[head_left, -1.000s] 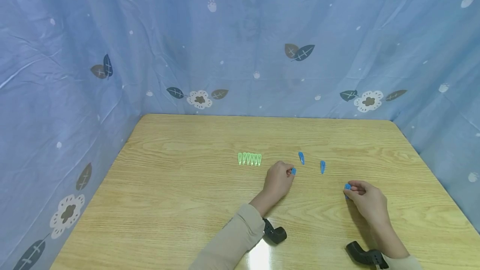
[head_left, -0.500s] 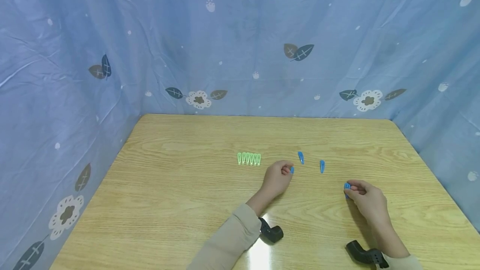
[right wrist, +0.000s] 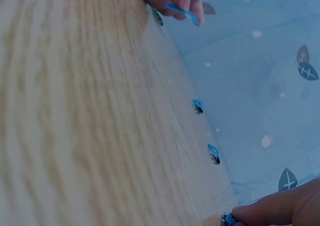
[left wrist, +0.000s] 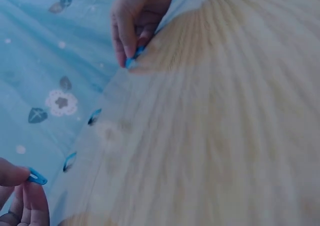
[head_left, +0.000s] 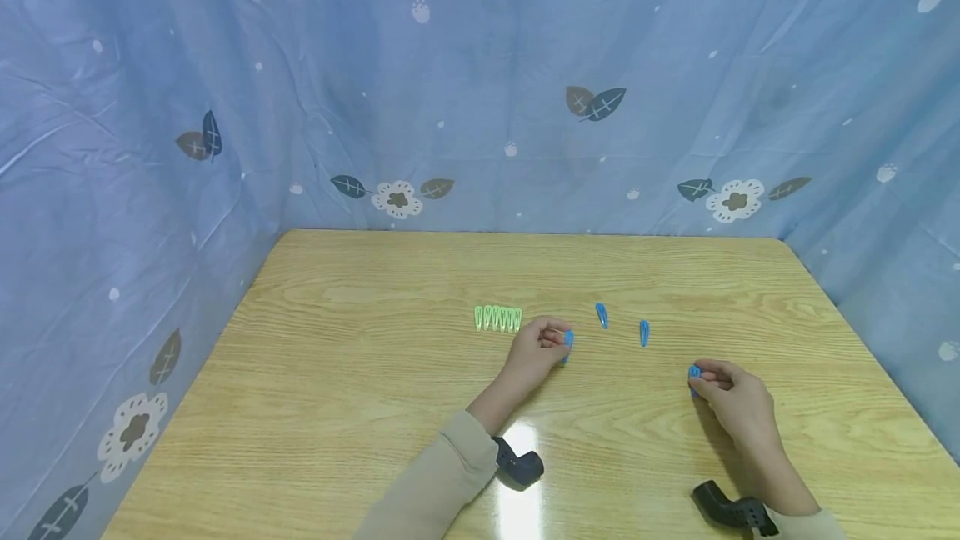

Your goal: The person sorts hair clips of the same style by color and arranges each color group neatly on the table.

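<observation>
My left hand (head_left: 534, 352) pinches a blue snap hair clip (head_left: 567, 340) between thumb and fingertips, just right of the green clips. In the left wrist view that clip (left wrist: 37, 176) pokes out past the fingertips. My right hand (head_left: 738, 401) grips blue hair clip material (head_left: 694, 372) at the right of the table, its lower part hidden by the thumb; I cannot tell whether it is one clip or more. Between the hands, a little farther back, lie two blue clips, one tilted (head_left: 602, 316) and one nearly straight (head_left: 644, 333).
Several light green hair clips (head_left: 498, 318) lie side by side in a row left of my left hand. The wooden table (head_left: 337, 373) meets a blue patterned curtain (head_left: 480, 107) at its back and sides. Each wrist carries a black camera mount (head_left: 521, 468).
My left hand lifts away with its blue clip and shifts left toward the green row, so more of the clip shows. The right hand stays in place.
</observation>
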The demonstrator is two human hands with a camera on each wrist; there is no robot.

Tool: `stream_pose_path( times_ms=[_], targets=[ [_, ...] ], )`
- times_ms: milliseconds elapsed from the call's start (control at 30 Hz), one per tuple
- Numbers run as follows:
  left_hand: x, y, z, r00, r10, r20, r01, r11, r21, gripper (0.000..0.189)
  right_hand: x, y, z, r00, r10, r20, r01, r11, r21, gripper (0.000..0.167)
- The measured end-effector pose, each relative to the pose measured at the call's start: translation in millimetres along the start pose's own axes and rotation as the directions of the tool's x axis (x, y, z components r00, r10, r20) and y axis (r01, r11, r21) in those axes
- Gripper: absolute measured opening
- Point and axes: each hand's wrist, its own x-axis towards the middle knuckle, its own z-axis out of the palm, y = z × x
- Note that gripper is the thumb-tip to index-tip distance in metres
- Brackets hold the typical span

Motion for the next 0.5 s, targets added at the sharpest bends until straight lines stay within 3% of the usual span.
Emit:
stream_pose_path(
  times_ms=[233, 500],
  targets=[
    [-12.6, -1.8, -31.8, 1.0, -0.001, 0.018, 0.001, 1.0, 0.013, 0.025, -0.2, 0, 1, 1.0, 0.016, -0.004, -0.016, 1.0, 0.017, 0.04],
    [-31.9, -8.1, -77.7, 1.0, 0.007, -0.01, -0.006, 0.994, 0.11, 0.026, 0.4, 1, 1, 1.0, 0.024, 0.004, -0.024, 1.0, 0.017, 0.042]
  ],
)
